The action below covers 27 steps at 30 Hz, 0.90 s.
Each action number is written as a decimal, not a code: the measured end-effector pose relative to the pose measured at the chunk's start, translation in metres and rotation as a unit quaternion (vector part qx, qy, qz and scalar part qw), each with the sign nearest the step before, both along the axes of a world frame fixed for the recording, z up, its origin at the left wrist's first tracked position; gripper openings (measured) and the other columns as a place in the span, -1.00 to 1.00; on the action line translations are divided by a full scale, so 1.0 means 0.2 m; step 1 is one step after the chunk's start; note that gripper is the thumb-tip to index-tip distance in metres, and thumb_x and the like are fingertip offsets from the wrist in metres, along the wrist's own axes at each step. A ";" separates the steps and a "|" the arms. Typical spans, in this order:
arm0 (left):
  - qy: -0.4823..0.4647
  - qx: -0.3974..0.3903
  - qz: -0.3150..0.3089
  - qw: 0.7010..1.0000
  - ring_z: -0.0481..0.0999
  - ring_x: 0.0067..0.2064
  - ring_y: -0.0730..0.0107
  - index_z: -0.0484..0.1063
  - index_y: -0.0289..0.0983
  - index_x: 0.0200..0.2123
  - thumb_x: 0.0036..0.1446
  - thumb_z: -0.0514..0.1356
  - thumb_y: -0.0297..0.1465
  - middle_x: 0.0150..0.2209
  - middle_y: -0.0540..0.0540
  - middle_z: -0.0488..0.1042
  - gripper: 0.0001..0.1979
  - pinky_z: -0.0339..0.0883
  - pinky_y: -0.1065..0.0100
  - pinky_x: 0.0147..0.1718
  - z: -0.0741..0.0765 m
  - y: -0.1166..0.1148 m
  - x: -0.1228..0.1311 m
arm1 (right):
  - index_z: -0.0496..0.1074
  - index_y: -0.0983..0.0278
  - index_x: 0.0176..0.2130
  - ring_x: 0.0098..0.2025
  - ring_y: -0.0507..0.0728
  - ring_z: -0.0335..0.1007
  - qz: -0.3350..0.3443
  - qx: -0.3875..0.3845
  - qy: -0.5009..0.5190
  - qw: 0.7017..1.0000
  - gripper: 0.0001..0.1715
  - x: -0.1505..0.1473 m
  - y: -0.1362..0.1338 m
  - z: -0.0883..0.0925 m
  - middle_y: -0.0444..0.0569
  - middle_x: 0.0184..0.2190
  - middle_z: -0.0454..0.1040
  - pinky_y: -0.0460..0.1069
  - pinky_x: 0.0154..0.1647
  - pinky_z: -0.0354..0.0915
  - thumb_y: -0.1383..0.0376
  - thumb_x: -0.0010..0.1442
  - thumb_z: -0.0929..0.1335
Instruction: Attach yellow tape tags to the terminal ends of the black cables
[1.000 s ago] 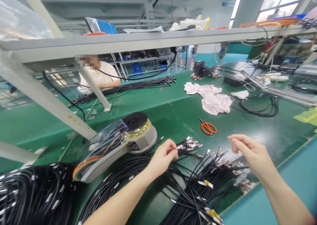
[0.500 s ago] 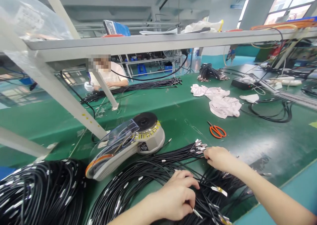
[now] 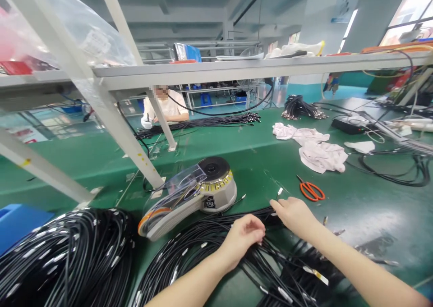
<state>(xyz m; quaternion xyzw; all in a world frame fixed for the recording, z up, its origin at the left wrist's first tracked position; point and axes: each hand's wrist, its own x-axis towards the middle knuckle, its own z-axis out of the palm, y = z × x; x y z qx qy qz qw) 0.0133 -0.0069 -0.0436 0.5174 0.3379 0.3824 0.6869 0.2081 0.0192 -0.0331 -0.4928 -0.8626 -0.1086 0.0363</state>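
My right hand (image 3: pixel 293 214) is closed in a pinch on a black cable; a pale connector end (image 3: pixel 279 191) sticks up just beyond the fingertips. Left of it, my left hand (image 3: pixel 241 237) is curled, thumb and fingertips together, over a spread of black cables (image 3: pixel 189 241). What those fingertips hold, if anything, is hidden. The cables run in a wide curve from the lower left to beneath both hands. Silver ends and a yellowish tag (image 3: pixel 316 274) show among the cables at the lower right.
A tape dispenser (image 3: pixel 218 187) stands left of my hands, beside a thick cable coil (image 3: pixel 84 253) and a blue bin (image 3: pixel 20 223). Orange-handled scissors (image 3: pixel 311 191) and white cloths (image 3: pixel 321 156) lie beyond my right hand. A shelf (image 3: pixel 237 72) spans above; a co-worker (image 3: pixel 174 104) sits across.
My left hand has moved up and away from the loose cable end near it, and its fingers have drawn together. By my right hand, one connector end now stands up. The view has shifted left.
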 end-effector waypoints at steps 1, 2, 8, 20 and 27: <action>-0.020 -0.009 0.027 0.999 0.35 -0.38 0.43 0.37 -0.32 -0.39 -0.07 0.20 -0.40 -0.43 -0.05 0.37 -0.87 0.21 0.40 -0.39 0.01 0.01 0.00 | 0.41 0.33 -0.29 -0.46 0.16 0.39 0.022 0.019 0.032 0.999 -0.80 -0.01 -0.02 0.02 0.04 -0.50 0.46 -0.01 -0.42 0.19 0.47 0.14 0.22; -0.033 -0.010 0.057 0.998 0.33 -0.41 0.46 0.37 -0.32 -0.37 -0.05 0.20 -0.37 -0.44 -0.03 0.35 -0.85 0.19 0.43 -0.44 0.03 0.02 -0.01 | 0.40 0.32 -0.27 -0.41 0.16 0.40 0.051 0.036 0.081 0.995 -0.78 -0.03 -0.05 0.04 0.05 -0.46 0.47 0.00 -0.38 0.22 0.46 0.16 0.20; -0.058 0.074 0.152 0.984 0.28 -0.41 0.50 0.41 -0.26 -0.22 -0.01 0.19 -0.35 -0.38 -0.02 0.37 -0.76 0.14 0.46 -0.46 0.17 0.04 -0.09 | 0.35 0.26 -0.22 -0.31 0.07 0.41 0.207 -0.022 0.346 0.915 -0.75 -0.26 -0.15 0.12 -0.01 -0.34 0.49 -0.07 -0.28 0.30 0.47 0.19 0.17; -0.067 0.115 0.188 0.973 0.32 -0.40 0.45 0.35 -0.32 -0.62 -0.10 0.24 -0.40 -0.46 -0.03 0.31 -0.83 0.23 0.45 -0.47 0.22 0.06 -0.13 | 0.02 0.19 -0.49 -0.54 0.04 0.32 0.053 -0.292 0.631 0.717 -0.68 -0.46 -0.17 0.09 -0.21 -0.59 0.28 -0.06 -0.53 0.31 0.18 0.17 0.26; -0.080 0.056 0.158 0.983 0.19 -0.67 0.66 0.27 -0.33 -0.60 -0.07 0.21 -0.32 -0.45 0.04 0.21 -0.77 0.02 0.53 -0.80 0.19 0.06 -0.12 | 0.04 0.20 -0.49 -0.56 0.03 0.33 0.038 -0.299 0.662 0.686 -0.64 -0.50 -0.18 0.09 -0.21 -0.60 0.31 -0.06 -0.54 0.31 0.14 0.12 0.31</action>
